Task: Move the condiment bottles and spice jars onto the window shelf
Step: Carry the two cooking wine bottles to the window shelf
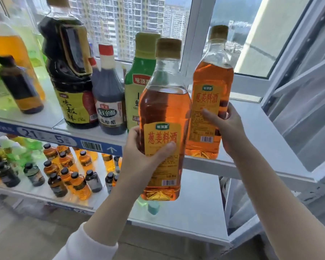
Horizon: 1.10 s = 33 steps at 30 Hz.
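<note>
Left hand [137, 156] grips the near amber bottle [163, 113] low on its body, thumb across the yellow label, fingers wrapped behind. Bottle is upright and held off the window shelf [261, 132]; its base hangs below the shelf's near edge. Right hand [227, 128] grips the far amber bottle [211, 81] from the right side, thumb on the label, fingers round the back. That bottle is upright too, and its base looks set on the shelf near the front edge, right of the row. Both have tan caps and the same yellow label with red characters, and they sit just beside each other, the near one overlapping the far one's left edge.

Already on the shelf, left of them: a green-labelled bottle [135, 85] right behind the near amber one, a red-capped dark vinegar bottle [109, 98], a big dark soy bottle [68, 72] and a small dark bottle [19, 85] at far left. Lower shelf [195, 194] carries a cluster of small amber and dark bottles [69, 171] on its left part.
</note>
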Each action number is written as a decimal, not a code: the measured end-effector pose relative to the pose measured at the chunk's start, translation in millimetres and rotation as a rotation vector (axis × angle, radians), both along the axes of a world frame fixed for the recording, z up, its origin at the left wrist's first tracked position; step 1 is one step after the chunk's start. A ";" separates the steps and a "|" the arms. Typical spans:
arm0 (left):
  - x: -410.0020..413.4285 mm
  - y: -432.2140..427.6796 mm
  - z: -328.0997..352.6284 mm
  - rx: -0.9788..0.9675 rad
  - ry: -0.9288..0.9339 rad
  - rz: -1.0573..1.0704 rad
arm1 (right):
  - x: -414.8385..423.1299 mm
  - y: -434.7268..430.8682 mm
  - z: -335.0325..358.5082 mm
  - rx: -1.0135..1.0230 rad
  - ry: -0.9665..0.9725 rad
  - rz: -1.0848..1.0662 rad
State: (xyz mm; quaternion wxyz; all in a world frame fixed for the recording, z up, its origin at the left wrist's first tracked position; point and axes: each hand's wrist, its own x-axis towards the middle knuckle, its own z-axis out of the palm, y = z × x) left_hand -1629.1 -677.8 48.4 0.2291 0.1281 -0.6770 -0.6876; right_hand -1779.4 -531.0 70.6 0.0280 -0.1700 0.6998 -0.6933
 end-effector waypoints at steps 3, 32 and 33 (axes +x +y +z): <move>-18.5 4.3 3.1 0.028 -0.010 0.050 | -33.1 -6.2 1.5 0.031 0.000 0.023; -58.1 13.8 -2.0 0.038 -0.065 0.247 | -161.3 -69.3 -22.4 0.019 0.052 0.190; -58.3 14.1 -2.1 0.038 -0.065 0.250 | -161.2 -69.3 -22.9 0.023 0.054 0.187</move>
